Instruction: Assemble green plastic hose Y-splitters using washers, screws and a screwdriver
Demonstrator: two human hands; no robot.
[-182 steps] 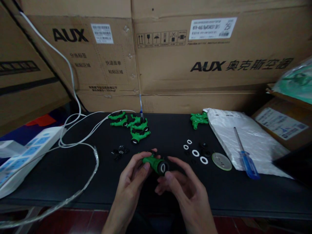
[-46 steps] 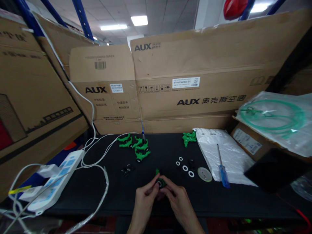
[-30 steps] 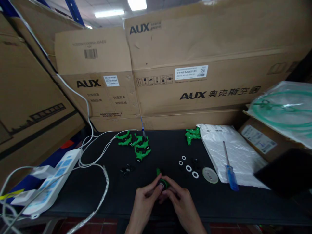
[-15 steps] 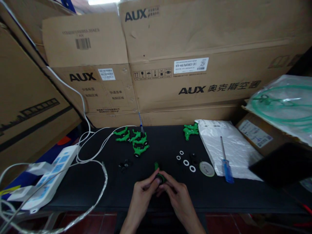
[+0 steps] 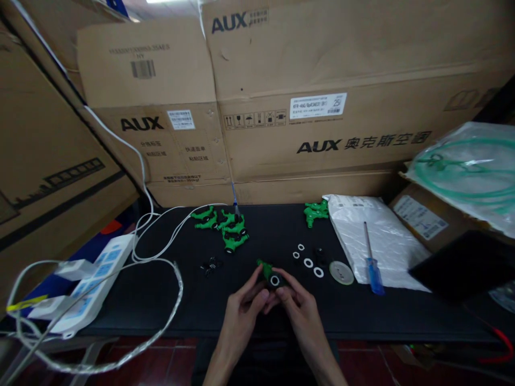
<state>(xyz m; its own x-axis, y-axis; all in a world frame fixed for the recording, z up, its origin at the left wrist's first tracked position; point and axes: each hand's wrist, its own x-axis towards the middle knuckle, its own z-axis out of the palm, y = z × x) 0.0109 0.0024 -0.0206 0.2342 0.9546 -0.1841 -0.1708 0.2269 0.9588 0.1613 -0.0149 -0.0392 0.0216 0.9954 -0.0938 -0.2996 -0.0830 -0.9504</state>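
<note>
- Gripping the fitting (image 5: pixel 264 269) between both hands, I hold it over the near part of the bench (image 5: pixel 161 308), its black end and white ring facing me and its green stem pointing away.
- My left hand (image 5: pixel 244 308) is closed on its left side, thumb low near the black end, the other fingers partly hidden.
- My right hand (image 5: pixel 300 304) is closed round the black end from the right, forefinger along the top and thumb below; its other fingertips are hidden.
- Ahead of my hands, slightly left, lie several green parts (image 5: pixel 235 241) in a bunch, some touching.
- Left of my hands sit small black bits (image 5: pixel 210 265), too dark to make out singly.
- To the right are four white rings (image 5: pixel 308 263): two smaller ones behind, two larger ones nearer me.
- Just beside those rest dark rings (image 5: pixel 319 256), and farther right a pale disc (image 5: pixel 341 272).
- Next to the disc, a white packet (image 5: pixel 392 230) carries a screwdriver (image 5: pixel 374 274), blue handle toward me.
- Another green clump (image 5: pixel 316 213) lies at the packet's far left corner.
- Well to my left, a power strip (image 5: pixel 96 292) lies beside looped cable (image 5: pixel 179 279).
- Behind everything stands cardboard (image 5: pixel 341 171) marked AUX.
</note>
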